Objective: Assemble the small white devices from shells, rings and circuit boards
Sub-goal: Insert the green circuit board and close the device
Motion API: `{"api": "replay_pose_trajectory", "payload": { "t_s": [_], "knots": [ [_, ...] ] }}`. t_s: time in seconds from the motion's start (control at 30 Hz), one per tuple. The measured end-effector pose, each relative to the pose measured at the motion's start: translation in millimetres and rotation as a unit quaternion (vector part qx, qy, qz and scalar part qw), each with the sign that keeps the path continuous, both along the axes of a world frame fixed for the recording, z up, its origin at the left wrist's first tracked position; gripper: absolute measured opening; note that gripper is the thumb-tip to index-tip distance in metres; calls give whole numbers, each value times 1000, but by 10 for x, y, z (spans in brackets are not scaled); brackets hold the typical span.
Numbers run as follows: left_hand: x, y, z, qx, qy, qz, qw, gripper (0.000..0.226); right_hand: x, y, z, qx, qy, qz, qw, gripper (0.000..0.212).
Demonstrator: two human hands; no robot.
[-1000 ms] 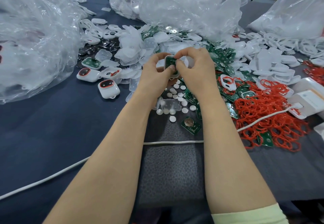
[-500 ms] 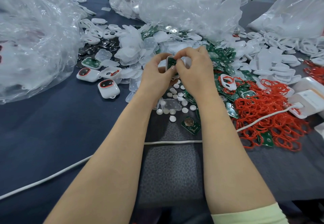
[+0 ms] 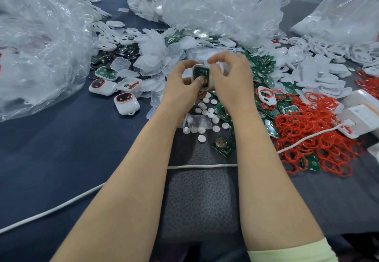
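Red rings (image 3: 313, 138) lie in a tangled heap right of the forearms. A white cable (image 3: 201, 166) runs through them and on under both arms. Green circuit boards (image 3: 260, 64) spill out beyond the right hand, with loose white shells (image 3: 328, 73) further right. One board with a coin cell (image 3: 223, 145) lies alone just beside the right forearm. Small white discs (image 3: 207, 112) are scattered below the wrists. Frosted covers (image 3: 155, 54) are piled behind the left hand, and two closed white devices (image 3: 126, 102) with red-rimmed windows sit to the left. Crumpled clear plastic bags close off the far side at the left (image 3: 37, 42), middle (image 3: 205, 5) and right (image 3: 344, 9).

The left hand (image 3: 180, 89) and right hand (image 3: 231, 79) meet above the discs, holding a white shell (image 3: 201, 75) between them. It is a rounded square, open face toward the camera, with a green board seated inside. Only the person's own fingers hide parts of it. The left fingers curl round its left edge and the left thumb presses on the board's lower part. The right thumb and fingertips pinch its right edge.

Dark blue cloth (image 3: 61, 149) covers the table, with a grey patterned mat (image 3: 199, 200) under the forearms. Little of the room shows beyond the bags.
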State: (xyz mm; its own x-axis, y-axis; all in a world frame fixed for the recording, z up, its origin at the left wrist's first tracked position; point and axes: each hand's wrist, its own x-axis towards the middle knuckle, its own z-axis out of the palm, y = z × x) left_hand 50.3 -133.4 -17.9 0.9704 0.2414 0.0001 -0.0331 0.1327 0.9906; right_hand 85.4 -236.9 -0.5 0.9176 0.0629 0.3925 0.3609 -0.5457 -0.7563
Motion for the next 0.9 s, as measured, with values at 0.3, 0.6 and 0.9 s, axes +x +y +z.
{"api": "replay_pose_trajectory", "payload": {
  "t_s": [0.3,0.6,0.9],
  "knots": [
    [11,5,17,-64,-18,19,998,26,9,-63,18,131,66,24,989,37],
    [23,-4,22,-67,-22,3,997,28,61,-66,-20,58,60,26,996,15],
    [41,3,-20,-37,-29,-18,999,29,93,-78,-54,58,58,16,997,8]
  ]
}}
